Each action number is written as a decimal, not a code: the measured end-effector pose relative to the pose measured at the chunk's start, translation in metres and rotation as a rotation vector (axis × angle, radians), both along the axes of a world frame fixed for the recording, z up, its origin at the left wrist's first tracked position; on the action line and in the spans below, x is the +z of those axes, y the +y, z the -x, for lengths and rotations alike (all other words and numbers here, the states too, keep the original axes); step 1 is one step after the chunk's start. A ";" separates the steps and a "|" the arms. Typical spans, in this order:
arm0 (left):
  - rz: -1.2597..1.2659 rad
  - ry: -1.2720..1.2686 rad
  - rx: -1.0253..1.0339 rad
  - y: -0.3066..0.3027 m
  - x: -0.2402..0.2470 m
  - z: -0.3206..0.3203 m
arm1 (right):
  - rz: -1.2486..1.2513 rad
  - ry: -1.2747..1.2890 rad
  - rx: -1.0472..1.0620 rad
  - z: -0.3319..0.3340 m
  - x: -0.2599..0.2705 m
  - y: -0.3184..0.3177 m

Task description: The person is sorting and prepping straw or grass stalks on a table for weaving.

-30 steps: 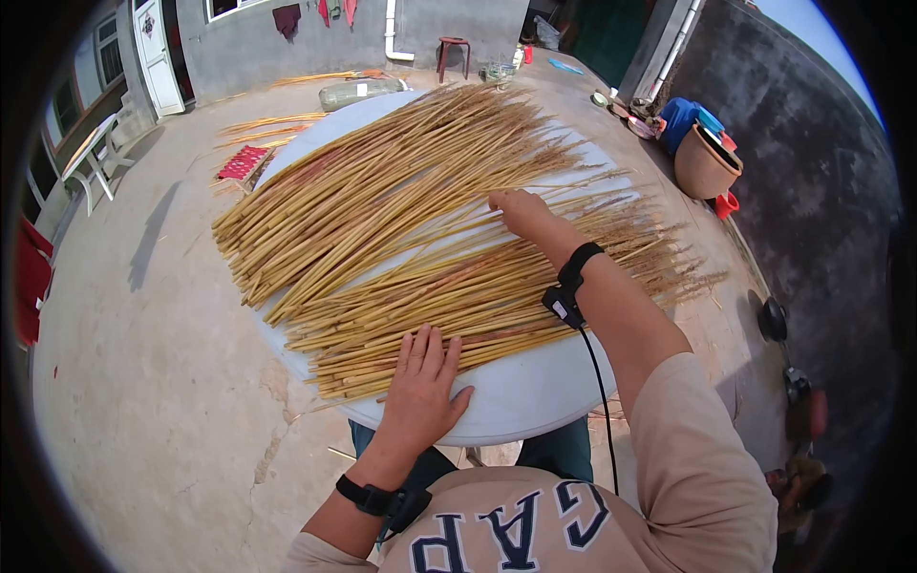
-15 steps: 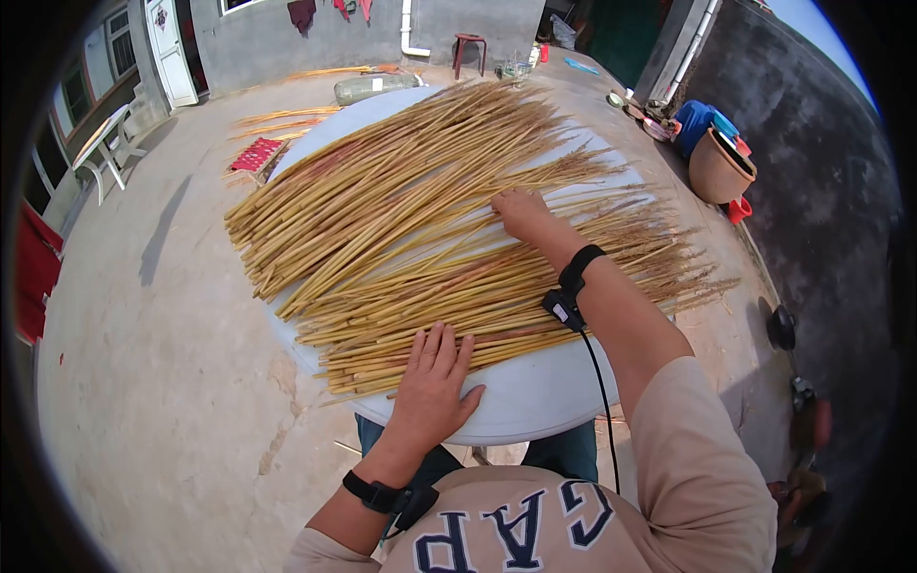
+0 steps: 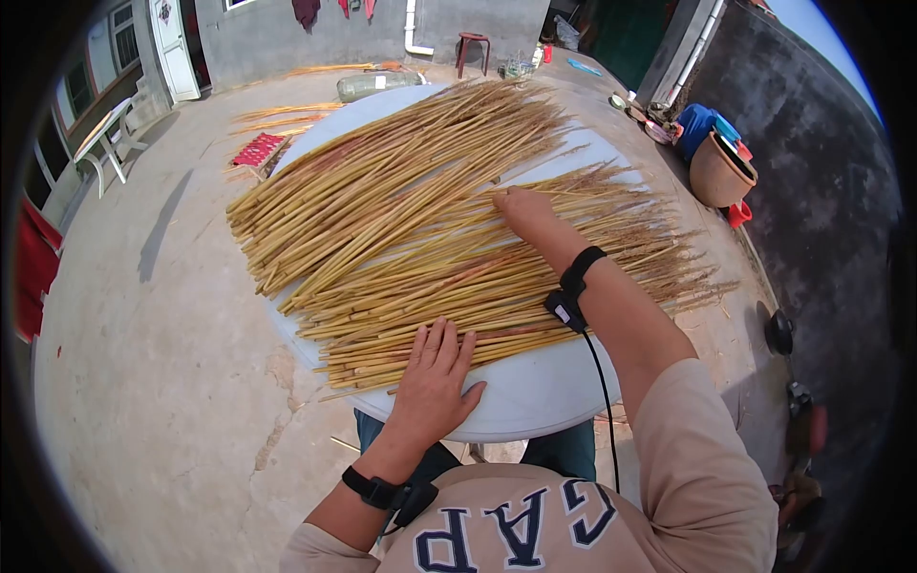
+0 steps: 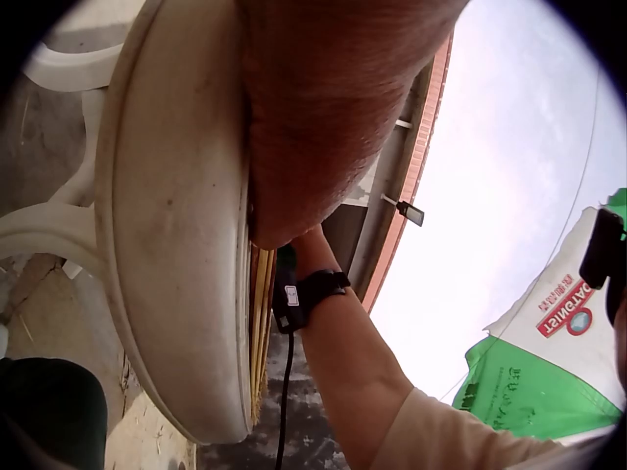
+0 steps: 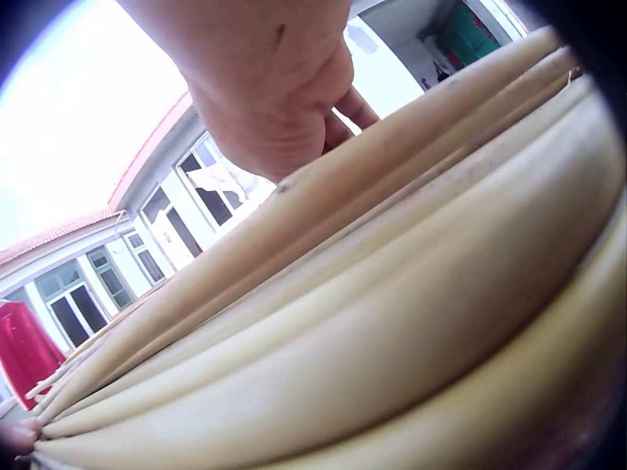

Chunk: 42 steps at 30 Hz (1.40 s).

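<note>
At the near edge of a round, smooth white table, the left hand lay with fingers extended onto the nearer of two layers of stalks. That near layer, slim yellow canes ending at the right in feathery brown tufts, held too many to count. The right hand reached to its far side, fingers bent; whether they pinched a stalk, I could not tell. Beyond spread the far layer, similar straight canes, reddish in streaks. Past the table stood one rounded, clay-coloured jar at right, one low, red-topped seat at left, and, farther, one dark-red stool.
</note>
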<state>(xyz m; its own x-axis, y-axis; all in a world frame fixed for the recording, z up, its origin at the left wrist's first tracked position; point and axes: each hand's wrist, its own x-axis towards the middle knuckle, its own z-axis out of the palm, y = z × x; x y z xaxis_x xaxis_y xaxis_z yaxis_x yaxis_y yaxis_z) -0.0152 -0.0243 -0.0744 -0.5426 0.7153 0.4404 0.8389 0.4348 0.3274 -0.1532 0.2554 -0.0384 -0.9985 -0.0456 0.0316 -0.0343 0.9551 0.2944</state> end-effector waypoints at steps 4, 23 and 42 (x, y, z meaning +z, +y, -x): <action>0.000 -0.004 0.001 0.000 -0.003 0.001 | -0.022 0.000 -0.005 -0.002 0.005 0.000; -0.003 -0.011 0.006 0.001 0.000 0.001 | 0.179 -0.127 0.086 0.018 -0.007 0.016; 0.001 -0.007 0.010 0.002 -0.002 0.000 | 0.197 -0.023 0.201 0.006 -0.010 0.018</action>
